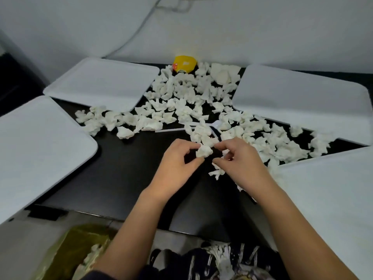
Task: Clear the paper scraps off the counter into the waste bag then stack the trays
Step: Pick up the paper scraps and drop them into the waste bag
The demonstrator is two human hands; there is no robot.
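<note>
Several crumpled white paper scraps (181, 102) litter the black counter (125, 178) in a band from left to right. My left hand (173, 168) pinches one scrap (203, 151) at the counter's middle. My right hand (242, 160) curls around small scraps (226, 153) right beside it; another scrap (217, 173) lies under its thumb. White trays lie around the scraps: far left (101, 81), near left (40, 150), far right (298, 98), near right (333, 195). A yellowish waste bag (76, 251) with a few scraps inside hangs below the counter's front edge at the left.
A yellow crumpled wrapper (184, 64) sits at the back by the wall, next to a larger white wad (224, 74). A white plastic spoon (214, 124) and a straw (171, 130) lie among the scraps. A white cable (141, 31) runs down the wall.
</note>
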